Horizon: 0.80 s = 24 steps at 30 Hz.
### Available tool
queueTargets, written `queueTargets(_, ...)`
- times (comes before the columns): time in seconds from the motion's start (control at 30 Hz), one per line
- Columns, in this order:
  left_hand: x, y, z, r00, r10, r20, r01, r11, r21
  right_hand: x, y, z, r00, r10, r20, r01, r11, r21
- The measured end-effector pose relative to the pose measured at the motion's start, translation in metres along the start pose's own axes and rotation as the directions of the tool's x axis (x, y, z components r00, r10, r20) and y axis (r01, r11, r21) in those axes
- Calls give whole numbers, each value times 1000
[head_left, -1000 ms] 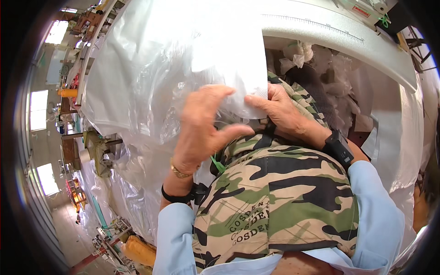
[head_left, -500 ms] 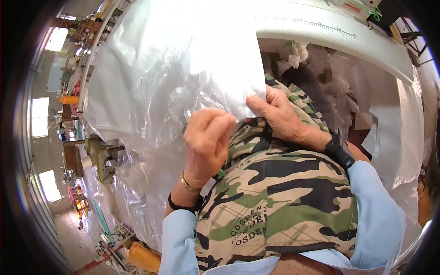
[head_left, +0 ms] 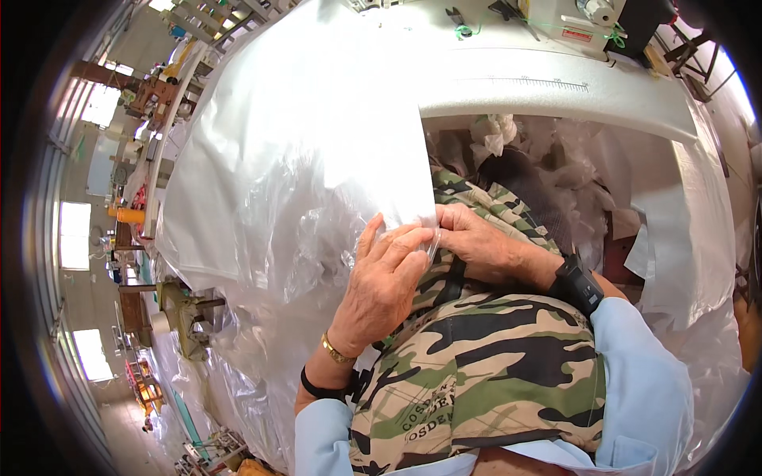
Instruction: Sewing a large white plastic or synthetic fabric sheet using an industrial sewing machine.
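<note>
Head view, one moment. Versus half a second ago: our left hand (head_left: pixel 381 282) has slid rightward and its fingertips now meet those of our right hand (head_left: pixel 475 242); earlier the two were a little apart. The lower corner of the clear plastic sheet (head_left: pixel 317 159) has come down with them.

Grip, left: fingers bent and closed over the sheet's lower corner, thumb side hidden beneath, so we read it as pinching the film. Grip, right: fingers curled shut on the same edge from the opposite side, just beside the left fingertips and touching them.

Sheet position: it rises up and away from both grips, draped over the white surface (head_left: pixel 556 87) ahead. Its straight right edge runs from the grips upward, nearly vertical in the view, leaning slightly left; we take that as the long axis. The bulk of the film billows to the left of the left grip, wrinkled.

Below the grips: a camouflage apron (head_left: pixel 484 365) over our lap. A gold bracelet (head_left: pixel 337 350) and black band sit on the left wrist, a black watch (head_left: pixel 577 284) on the right. Crumpled white scraps (head_left: pixel 492 135) lie beyond the right grip, under the surface edge.
</note>
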<state>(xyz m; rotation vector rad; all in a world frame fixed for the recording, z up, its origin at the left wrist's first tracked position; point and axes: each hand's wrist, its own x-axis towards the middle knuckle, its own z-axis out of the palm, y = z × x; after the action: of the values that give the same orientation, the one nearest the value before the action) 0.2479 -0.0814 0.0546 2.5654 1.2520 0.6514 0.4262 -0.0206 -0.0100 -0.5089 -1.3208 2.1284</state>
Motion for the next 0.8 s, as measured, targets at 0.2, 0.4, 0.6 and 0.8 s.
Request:
queueTargets(0.2,-5,-3,2,1000,5,29,-6,1000,29,-2,3,-13,994,3,114,-7,999,36)
queueTargets(0.4,-1,-2,6,998,46,32,-49,992,113,0,18,-14,979,200,-42,-194,974,121)
queueTargets(0.6,-18,-20,27,975,167,-148,-149,981,123,-8,-3,-5,988,68,-137,-39,978,203)
queueTargets(0.8,-26,-80,77,886,-11,-463,148,954,260,-4,-9,6,977,74,-202,-12,956,292)
